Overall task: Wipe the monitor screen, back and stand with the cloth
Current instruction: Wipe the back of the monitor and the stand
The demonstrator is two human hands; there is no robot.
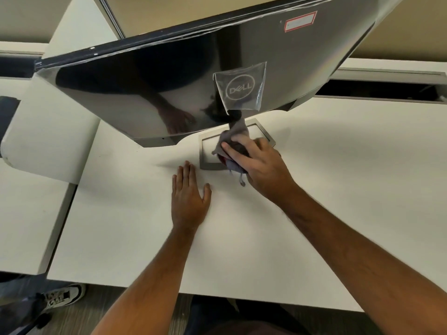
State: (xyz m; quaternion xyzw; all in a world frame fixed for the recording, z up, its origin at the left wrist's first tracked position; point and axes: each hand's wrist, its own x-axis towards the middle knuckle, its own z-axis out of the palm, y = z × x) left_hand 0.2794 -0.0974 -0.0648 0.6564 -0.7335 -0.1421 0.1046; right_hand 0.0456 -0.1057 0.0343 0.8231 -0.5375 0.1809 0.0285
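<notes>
The monitor (183, 76) stands on a white desk (338, 189) with its glossy back toward the person (a Dell logo (240, 89) sits under a patch of clear film, and a red-bordered label (300, 21) is near the top corner). Its square grey stand base (208, 163) rests on the desk below the panel. The right hand (256, 160) has its fingers curled over a bunched grey cloth (233, 139), pressing it onto the base. The left hand (189, 197) lies flat on the desk, fingers straight and holding nothing, just beside the base's near corner. A shoe (63, 297) shows on the floor at lower left.
</notes>
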